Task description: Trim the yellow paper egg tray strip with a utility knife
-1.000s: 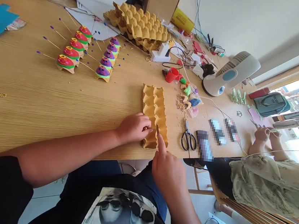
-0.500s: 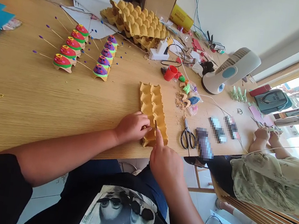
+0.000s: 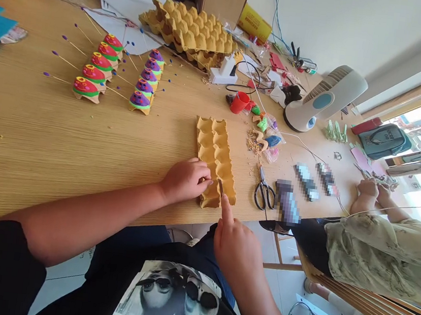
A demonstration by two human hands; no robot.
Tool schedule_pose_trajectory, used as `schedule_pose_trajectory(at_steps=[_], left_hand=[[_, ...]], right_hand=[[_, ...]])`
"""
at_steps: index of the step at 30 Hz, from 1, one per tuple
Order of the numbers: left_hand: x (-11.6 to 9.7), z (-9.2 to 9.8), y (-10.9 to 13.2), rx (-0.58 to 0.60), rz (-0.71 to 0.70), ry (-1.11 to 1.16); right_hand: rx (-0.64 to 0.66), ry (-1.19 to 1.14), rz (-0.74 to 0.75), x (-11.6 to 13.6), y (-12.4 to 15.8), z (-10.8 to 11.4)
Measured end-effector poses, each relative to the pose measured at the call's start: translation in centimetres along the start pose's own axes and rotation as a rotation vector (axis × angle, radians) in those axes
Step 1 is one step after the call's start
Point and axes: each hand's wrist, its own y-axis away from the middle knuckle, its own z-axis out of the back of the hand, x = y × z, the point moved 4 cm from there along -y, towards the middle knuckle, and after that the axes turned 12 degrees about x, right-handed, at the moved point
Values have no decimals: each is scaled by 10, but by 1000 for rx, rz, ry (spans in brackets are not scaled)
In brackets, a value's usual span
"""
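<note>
A strip of yellow egg carton (image 3: 212,141), two rows of cups wide, lies hollow side up near the table's front edge. My left hand (image 3: 186,181) is closed at the strip's left side, its curled fingers gripping the carton. A thin, dark-bladed knife (image 3: 221,187) is in my right hand (image 3: 238,240), which is closed with the index finger stretched along the knife's back. The blade lies over the carton's middle ridge towards the near end; its handle is hidden in my fist. Black-handled scissors (image 3: 264,191) rest just right of the carton.
Painted carton pieces with coloured sticks (image 3: 88,89) stand at left. Behind are stacked egg trays (image 3: 199,31), a power strip (image 3: 224,72), a red cup (image 3: 240,102) and a white fan (image 3: 323,100). Carton scraps (image 3: 256,141) lie right. Another person's hands (image 3: 373,189) are at far right.
My right hand has drawn the knife back towards me and slightly right along the carton. My left hand and the carton have stayed in place.
</note>
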Motion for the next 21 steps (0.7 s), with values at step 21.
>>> schedule_pose_trajectory(at_steps=[21], left_hand=[[0, -1, -1, -10, -22, 16]], right_hand=[[-97, -126, 73, -18, 16, 8]])
